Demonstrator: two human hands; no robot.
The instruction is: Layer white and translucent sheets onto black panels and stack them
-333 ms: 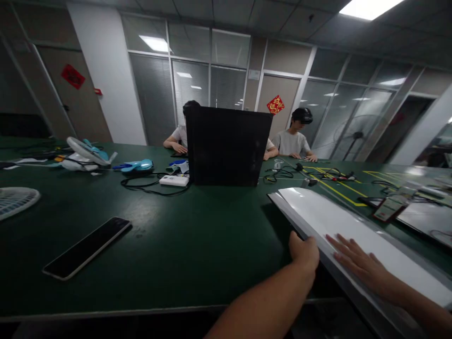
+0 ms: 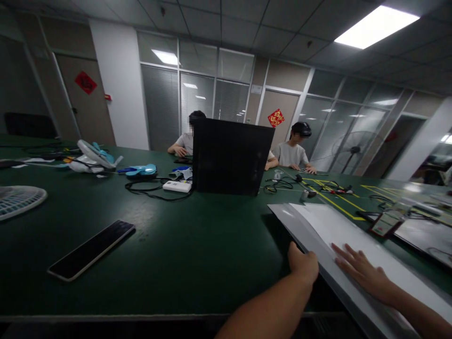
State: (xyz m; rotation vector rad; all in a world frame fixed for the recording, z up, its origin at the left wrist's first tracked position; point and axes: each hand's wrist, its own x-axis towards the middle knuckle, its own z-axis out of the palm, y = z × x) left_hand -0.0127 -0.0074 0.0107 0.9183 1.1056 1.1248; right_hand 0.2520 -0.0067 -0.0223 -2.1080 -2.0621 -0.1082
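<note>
White flat panel [image 2: 353, 245] runs away rightward on the table [image 2: 197, 254], left hand [image 2: 303, 266] gripping its near edge, right hand [image 2: 362, 270] spread flat on top.

Left hand [image 2: 302, 264] fingers: hidden under the edge of the long white flat panel [image 2: 356, 245].
White panel: cut off by the right frame edge.
White round fan grille [image 2: 19, 200]: cut off at left.
Seated people: partly hidden behind the black upright box [image 2: 231, 157].
</note>
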